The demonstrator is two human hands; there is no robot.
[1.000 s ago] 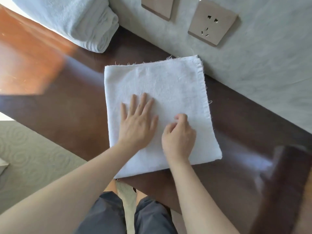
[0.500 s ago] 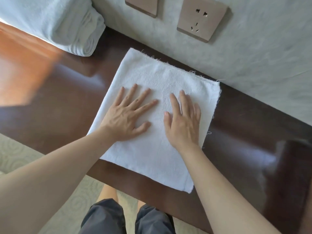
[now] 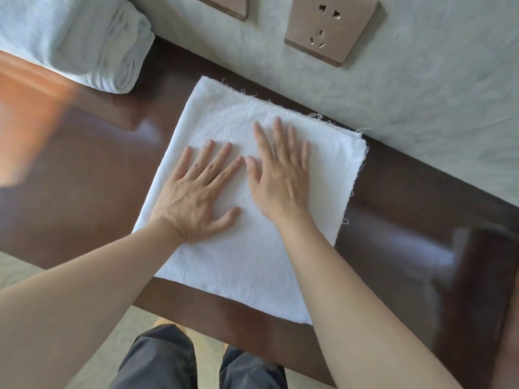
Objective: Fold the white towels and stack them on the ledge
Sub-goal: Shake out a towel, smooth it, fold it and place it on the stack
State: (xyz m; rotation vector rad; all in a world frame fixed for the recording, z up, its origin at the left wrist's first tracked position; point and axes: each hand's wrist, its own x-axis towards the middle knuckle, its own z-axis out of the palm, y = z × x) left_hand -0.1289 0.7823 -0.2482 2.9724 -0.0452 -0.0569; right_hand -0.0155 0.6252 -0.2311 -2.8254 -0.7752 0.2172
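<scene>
A folded white towel [image 3: 252, 256] lies flat on the dark wooden ledge [image 3: 92, 175], its far frayed edge close to the grey wall [image 3: 421, 94] and its near corner just over the ledge's front edge. Both hands rest palm-down on it with straight, spread fingers, pinching nothing: the left hand [image 3: 193, 195] on the towel's left-middle part, the right hand [image 3: 280, 178] just beside it. Half a second ago the right hand lay lower and further right, near the towel's right edge; now it has slid up and towards the left hand, so that its thumb nearly meets the left index fingertip, though whether they touch is hard to tell through the motion blur. The left hand has barely shifted, and the towel keeps the same skewed lie as then, unlike a second ago when it sat squarer and the right hand's fingers were curled. A stack of folded towels [image 3: 84, 43] sits on the ledge at the upper left, well apart. A power socket [image 3: 334, 29] is set in the wall above.
</scene>
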